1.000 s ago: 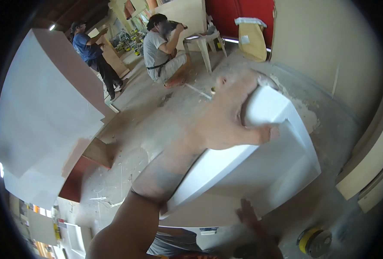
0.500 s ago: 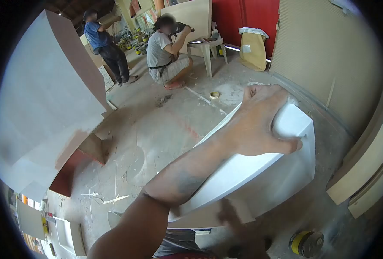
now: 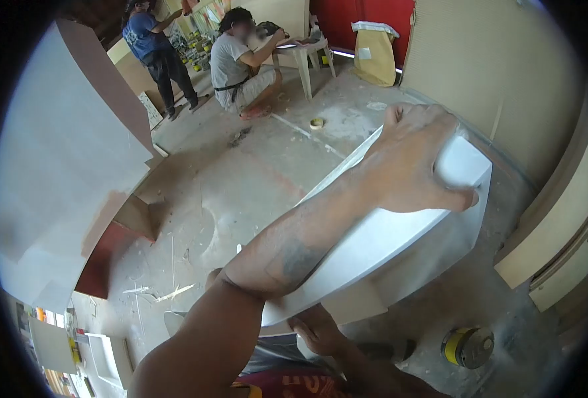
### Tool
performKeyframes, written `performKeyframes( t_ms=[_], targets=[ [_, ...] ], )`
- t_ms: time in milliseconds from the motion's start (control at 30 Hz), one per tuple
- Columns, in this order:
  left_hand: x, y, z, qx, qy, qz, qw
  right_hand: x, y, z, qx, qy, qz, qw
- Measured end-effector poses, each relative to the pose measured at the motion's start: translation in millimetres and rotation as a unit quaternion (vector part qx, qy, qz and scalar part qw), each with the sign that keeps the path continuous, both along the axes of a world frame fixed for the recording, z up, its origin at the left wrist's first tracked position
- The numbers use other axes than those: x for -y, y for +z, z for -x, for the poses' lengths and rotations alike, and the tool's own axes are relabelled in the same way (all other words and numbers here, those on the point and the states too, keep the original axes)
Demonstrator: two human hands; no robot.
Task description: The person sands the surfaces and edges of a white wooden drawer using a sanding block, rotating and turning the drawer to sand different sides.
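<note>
My left hand reaches across the top of a long white box-shaped piece and clasps its far end. The thumb hooks over the near side, while the fingers curl over the opposite edge. Low in the view, my right hand is at the near lower edge of the same piece, its fingers bent against it and partly hidden. The piece is held at a slant above the floor. Its top is smooth and white, and its near side looks duller, with a beige section low down.
A large pale panelled structure stands at left. One person crouches by a stool; another stands behind. A tape roll, a black-yellow round can and curved wooden pieces lie around.
My right hand, blurred below the white piece before, has come up to its near edge. The piece sits slightly higher and further right in view. The crouching person's hands and dark object are lower.
</note>
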State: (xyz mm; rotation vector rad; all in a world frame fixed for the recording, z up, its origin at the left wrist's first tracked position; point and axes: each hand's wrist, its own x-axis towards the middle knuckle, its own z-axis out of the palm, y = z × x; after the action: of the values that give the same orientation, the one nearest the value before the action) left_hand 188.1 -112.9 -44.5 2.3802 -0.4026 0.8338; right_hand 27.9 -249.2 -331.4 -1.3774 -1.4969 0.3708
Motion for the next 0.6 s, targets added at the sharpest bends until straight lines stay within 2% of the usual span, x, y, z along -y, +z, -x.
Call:
performKeyframes(
  t_ms=[33,133,200,233,267,367,400,467,533,600],
  targets=[
    [0.5,2.5,-3.0,0.011,-0.013,-0.005,1.000,6.3,9.2,-2.2,-0.044,0.010,0.016,0.999],
    [2.1,-2.1,2.7,0.025,0.029,-0.030,0.999,38.1,-78.5,-25.6,-0.232,0.000,0.132,0.964],
    [0.3,-1.9,10.3,0.016,0.018,-0.015,1.000,51.3,-104.4,-40.3,-0.266,-0.030,0.196,0.943],
    [0.1,1.3,7.9,0.016,0.005,-0.005,1.000,48.7,-108.2,-42.0,-0.232,-0.033,0.192,0.953],
    [0.4,3.4,4.1,0.019,0.001,-0.004,1.000,41.1,-98.1,-35.0,-0.187,-0.030,0.172,0.967],
    [-2.8,-2.3,5.1,-0.030,0.034,-0.027,0.999,8.4,2.9,-3.7,-0.100,-0.006,0.063,0.993],
    [-0.7,-3.8,2.5,0.011,0.031,-0.022,0.999,2.5,24.4,3.3,-0.098,0.004,0.040,0.994],
    [-5.2,-1.2,7.3,0.052,0.032,-0.026,0.998,11.3,1.8,7.6,-0.097,-0.010,0.058,0.993],
    [-9.7,3.6,18.1,-0.002,0.038,-0.001,0.999,21.2,-54.2,-11.6,-0.169,0.000,0.115,0.979],
    [-17.0,-7.1,18.6,0.029,0.043,-0.002,0.999,29.4,-106.0,-30.5,-0.220,-0.014,0.184,0.958]
  ],
)
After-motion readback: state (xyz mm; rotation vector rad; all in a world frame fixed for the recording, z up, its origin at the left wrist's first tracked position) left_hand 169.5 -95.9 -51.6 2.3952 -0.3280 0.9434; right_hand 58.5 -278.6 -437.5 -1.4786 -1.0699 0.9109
